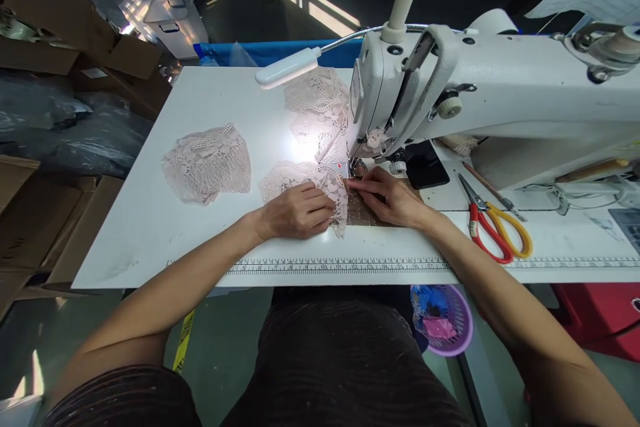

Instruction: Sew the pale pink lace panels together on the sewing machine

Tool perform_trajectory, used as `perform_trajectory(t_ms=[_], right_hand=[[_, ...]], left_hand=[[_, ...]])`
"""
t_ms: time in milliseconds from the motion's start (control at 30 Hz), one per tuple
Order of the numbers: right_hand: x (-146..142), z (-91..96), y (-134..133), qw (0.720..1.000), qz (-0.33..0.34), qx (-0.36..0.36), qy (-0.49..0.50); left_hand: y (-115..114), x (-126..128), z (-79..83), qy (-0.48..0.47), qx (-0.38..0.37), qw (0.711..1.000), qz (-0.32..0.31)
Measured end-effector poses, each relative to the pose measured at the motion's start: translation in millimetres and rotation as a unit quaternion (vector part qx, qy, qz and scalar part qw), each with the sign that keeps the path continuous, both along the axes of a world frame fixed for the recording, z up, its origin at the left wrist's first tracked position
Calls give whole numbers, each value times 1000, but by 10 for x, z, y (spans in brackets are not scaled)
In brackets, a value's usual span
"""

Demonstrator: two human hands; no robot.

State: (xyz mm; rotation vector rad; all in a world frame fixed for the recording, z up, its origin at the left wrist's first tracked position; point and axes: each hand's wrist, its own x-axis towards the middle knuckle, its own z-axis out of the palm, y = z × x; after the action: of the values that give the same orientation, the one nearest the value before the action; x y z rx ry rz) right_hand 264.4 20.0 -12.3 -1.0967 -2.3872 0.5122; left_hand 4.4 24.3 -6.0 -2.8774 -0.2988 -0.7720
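A pale pink lace piece [283, 177] lies at the needle area of a white sewing machine [380, 80]. My left hand [300, 211] presses on this lace with curled fingers, holding it flat left of the presser foot [357, 167]. At the lace's right edge, the fingertips of my right hand [387, 197] are pinched together just in front of the foot. The thumb of my left hand is hidden. More lace [317, 97] is bunched behind the needle, and a separate lace piece [210, 163] rests on the left of the white table [150, 240].
Red-and-yellow scissors [493, 223] and a black phone [427, 165] lie to the right. A lamp [289, 68] shines over the lace. A printed ruler [320, 267] runs along the front edge. Cardboard boxes [45, 227] stand left; a purple basket [463, 323] sits below.
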Motion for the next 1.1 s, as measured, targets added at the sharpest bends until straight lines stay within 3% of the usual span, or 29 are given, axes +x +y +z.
perform_trajectory(t_ms=[133, 300, 600, 867, 1100], right_hand=[[-91, -63, -39, 998, 8, 36, -56], [-212, -74, -56, 991, -48, 39, -121], [-99, -55, -142, 999, -25, 1, 43], [-147, -126, -147, 999, -32, 14, 38], [-78, -46, -156, 995, -43, -27, 84]], left_hand=[[-7, -16, -3, 2, -4, 1000, -9], [-17, -30, -19, 60, -10, 998, 4], [-13, -6, -12, -15, 6, 1000, 14], [-7, 19, -18, -14, 1, 1000, 15], [1, 38, -21, -15, -6, 1000, 12]])
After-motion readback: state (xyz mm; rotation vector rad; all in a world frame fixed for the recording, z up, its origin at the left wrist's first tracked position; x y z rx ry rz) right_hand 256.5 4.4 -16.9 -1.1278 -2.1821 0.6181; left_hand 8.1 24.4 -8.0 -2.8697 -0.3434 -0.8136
